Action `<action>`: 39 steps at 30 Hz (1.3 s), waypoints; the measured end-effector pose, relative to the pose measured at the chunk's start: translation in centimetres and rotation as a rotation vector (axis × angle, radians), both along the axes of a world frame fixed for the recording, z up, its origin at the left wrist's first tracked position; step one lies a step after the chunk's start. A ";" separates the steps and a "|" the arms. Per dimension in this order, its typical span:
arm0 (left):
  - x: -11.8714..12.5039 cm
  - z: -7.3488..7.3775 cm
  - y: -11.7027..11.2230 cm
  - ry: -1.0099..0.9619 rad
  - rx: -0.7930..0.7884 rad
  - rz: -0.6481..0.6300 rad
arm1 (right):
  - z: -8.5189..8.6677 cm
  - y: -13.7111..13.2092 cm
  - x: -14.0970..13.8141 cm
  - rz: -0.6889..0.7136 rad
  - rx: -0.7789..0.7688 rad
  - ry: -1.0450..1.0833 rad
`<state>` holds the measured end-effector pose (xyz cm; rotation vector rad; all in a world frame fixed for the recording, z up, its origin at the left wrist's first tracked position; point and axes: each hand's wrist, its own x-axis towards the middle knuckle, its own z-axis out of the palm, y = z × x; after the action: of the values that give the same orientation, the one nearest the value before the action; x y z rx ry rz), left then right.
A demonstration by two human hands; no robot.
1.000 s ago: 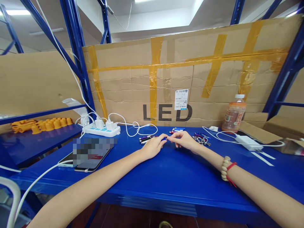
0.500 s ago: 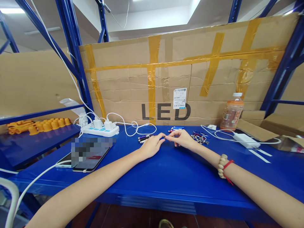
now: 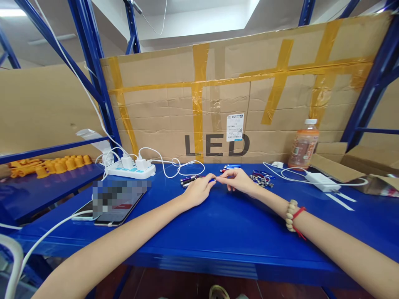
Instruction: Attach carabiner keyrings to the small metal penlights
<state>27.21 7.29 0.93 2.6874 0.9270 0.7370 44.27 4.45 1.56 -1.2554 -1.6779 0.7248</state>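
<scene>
Low over the middle of the blue tabletop [image 3: 215, 224], my left hand [image 3: 199, 191] is closed on a slim blue pen-like tube [image 3: 213, 180]. Most of that tube is hidden by the fingers. My right hand [image 3: 237, 181] pinches at the tube's right end, and whatever lies between its fingertips is too small to make out. Dark shiny pen-like tubes [image 3: 188, 181] lie just left of my left hand. Behind the hands rest several thin blue and red tubes [image 3: 231, 167]. Right of my right hand is a loose pile of small metallic, blue and red pieces [image 3: 262, 178].
At left are a white power strip [image 3: 129, 169] with cables and two phones [image 3: 120, 207]. A bottle [image 3: 304, 145], a white adapter [image 3: 322, 182] and an open cardboard box [image 3: 370, 166] stand at right. A taped cardboard sheet [image 3: 162, 116] closes off the back.
My hands keep nearly the same pose, fingertips still meeting at the tube. The whole view has shifted very slightly.
</scene>
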 end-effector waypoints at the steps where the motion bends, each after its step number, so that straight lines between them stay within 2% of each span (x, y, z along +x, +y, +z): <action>1: 0.0 0.0 0.0 -0.002 -0.001 -0.009 | 0.0 0.0 0.0 0.000 -0.003 0.003; 20: -0.1 0.1 -0.2 -0.012 -0.023 -0.016 | -0.2 0.2 0.4 0.028 -0.049 0.020; 28: -0.1 -0.1 0.1 -0.021 -0.025 0.004 | -0.1 0.2 0.6 0.042 -0.131 0.066; 39: -0.2 0.3 -0.3 -0.069 -0.016 -0.052 | -0.1 0.2 0.7 0.057 -0.136 0.076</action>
<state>27.05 7.03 1.24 2.6435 0.8400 0.8015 44.93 4.65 1.49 -1.2615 -1.6298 0.9237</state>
